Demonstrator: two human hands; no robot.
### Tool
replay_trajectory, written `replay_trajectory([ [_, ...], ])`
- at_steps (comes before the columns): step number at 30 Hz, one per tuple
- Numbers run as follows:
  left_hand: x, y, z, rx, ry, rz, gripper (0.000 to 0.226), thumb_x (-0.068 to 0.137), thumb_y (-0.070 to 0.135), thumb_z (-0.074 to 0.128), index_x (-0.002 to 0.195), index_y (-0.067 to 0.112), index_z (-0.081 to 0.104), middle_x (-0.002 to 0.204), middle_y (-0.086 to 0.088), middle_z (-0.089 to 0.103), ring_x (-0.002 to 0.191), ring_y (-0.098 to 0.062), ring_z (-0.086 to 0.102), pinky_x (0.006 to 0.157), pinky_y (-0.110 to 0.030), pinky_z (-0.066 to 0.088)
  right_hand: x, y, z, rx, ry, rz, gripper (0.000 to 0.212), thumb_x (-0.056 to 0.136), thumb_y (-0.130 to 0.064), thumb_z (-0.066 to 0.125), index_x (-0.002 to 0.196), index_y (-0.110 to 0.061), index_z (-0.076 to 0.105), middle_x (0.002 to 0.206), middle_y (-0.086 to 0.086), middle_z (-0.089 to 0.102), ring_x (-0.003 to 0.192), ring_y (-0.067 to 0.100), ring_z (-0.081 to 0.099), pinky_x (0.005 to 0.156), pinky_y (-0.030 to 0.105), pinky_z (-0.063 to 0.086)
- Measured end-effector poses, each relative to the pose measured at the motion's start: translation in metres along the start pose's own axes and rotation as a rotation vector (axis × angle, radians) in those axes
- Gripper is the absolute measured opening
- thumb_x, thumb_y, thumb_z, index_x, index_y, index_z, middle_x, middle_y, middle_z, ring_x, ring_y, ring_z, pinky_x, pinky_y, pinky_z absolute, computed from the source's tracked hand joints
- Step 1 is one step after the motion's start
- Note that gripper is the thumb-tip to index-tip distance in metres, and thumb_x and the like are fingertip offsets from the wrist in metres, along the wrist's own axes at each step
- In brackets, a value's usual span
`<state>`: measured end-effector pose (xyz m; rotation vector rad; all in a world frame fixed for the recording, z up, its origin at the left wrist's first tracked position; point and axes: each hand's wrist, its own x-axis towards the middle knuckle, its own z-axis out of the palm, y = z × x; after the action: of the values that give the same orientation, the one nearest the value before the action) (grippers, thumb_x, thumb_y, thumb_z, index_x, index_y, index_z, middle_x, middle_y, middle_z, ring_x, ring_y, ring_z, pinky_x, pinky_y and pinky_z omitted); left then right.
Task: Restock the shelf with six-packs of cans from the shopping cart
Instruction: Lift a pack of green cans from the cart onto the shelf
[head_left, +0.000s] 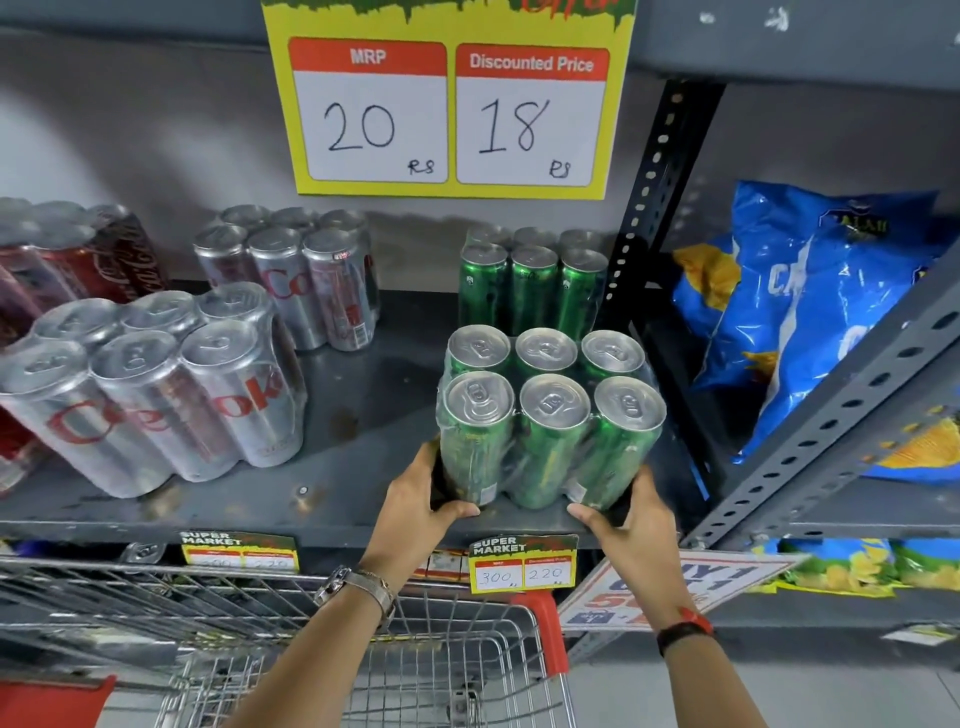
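A green six-pack (550, 415) is being held at its base by both hands, at the front edge of the shelf (332, 499). The left hand (421, 499) is being closed around its lower left corner, the right hand (631, 512) around its lower right corner. Another green pack (532, 283) is standing just behind it. Silver packs (156, 389) are being kept to the left, with red packs (78, 260) beyond them. The cart (311, 623) is being seen below the shelf edge, under the wrists.

Grey wall (130, 130), perforated steel upright (655, 171), possibly grey floor (613, 696)
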<state>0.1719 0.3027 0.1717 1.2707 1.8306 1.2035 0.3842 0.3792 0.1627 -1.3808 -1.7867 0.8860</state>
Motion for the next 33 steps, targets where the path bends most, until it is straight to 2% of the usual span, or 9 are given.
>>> replay_trajectory([
  [11,0.000,0.000,-0.001,-0.028,-0.001,-0.009,0.065,0.065,0.003,0.074,0.120,0.019,0.043,0.118,-0.001,0.062,0.115,-0.015,0.055,0.103,-0.044,0.043,-0.001,-0.004,0.000,-0.004,-0.009,0.023,0.055,0.064,-0.017,0.080,0.106,-0.013,0.046,0.092,-0.001,0.060,0.087,0.017,0.056,0.075,0.027,0.041],
  [17,-0.001,0.001,0.000,-0.006,0.002,0.031,0.063,0.068,0.003,0.072,0.121,0.018,0.042,0.119,-0.003,0.061,0.114,-0.015,0.054,0.103,-0.043,0.043,-0.001,-0.007,-0.001,0.019,-0.034,0.021,0.056,0.065,-0.016,0.079,0.110,-0.014,0.046,0.092,-0.001,0.061,0.087,0.017,0.056,0.075,0.025,0.039],
  [26,-0.005,0.009,0.000,0.023,-0.024,0.062,0.068,0.073,0.002,0.066,0.131,0.017,0.033,0.132,-0.005,0.050,0.123,-0.016,0.046,0.109,-0.043,0.036,-0.002,-0.012,-0.002,0.008,-0.038,0.046,0.063,0.065,-0.015,0.080,0.116,-0.013,0.042,0.096,-0.002,0.058,0.094,0.019,0.056,0.079,0.026,0.040],
  [28,-0.011,0.008,-0.004,0.026,-0.027,0.066,0.075,0.076,0.003,0.065,0.138,0.019,0.026,0.143,-0.003,0.040,0.131,-0.015,0.037,0.113,-0.039,0.029,-0.008,-0.017,-0.001,0.078,0.036,0.074,0.080,0.063,-0.012,0.081,0.129,-0.012,0.035,0.112,-0.001,0.056,0.109,0.019,0.053,0.090,0.030,0.041],
  [30,-0.021,0.002,-0.017,0.060,0.063,0.085,0.078,0.077,0.005,0.065,0.140,0.019,0.020,0.144,0.006,0.031,0.134,-0.009,0.027,0.113,-0.026,0.022,-0.021,-0.029,0.003,0.190,0.241,0.081,0.090,0.063,-0.012,0.081,0.137,-0.012,0.029,0.132,0.006,0.046,0.122,0.018,0.043,0.103,0.029,0.033],
  [31,-0.027,-0.003,-0.028,0.087,0.149,0.098,0.076,0.078,0.007,0.065,0.140,0.018,0.022,0.141,0.008,0.031,0.132,-0.007,0.027,0.111,-0.022,0.021,-0.030,-0.037,0.008,0.185,0.361,0.023,0.083,0.065,-0.013,0.079,0.134,-0.010,0.033,0.133,0.013,0.043,0.122,0.021,0.042,0.102,0.023,0.032],
  [33,-0.040,-0.014,-0.057,0.102,0.367,0.093,0.066,0.078,0.006,0.064,0.135,0.014,0.032,0.134,0.007,0.037,0.128,-0.009,0.033,0.108,-0.021,0.025,-0.050,-0.061,0.024,0.060,0.516,-0.214,0.052,0.074,-0.011,0.072,0.117,-0.007,0.043,0.116,0.025,0.045,0.108,0.022,0.042,0.091,0.014,0.032],
])
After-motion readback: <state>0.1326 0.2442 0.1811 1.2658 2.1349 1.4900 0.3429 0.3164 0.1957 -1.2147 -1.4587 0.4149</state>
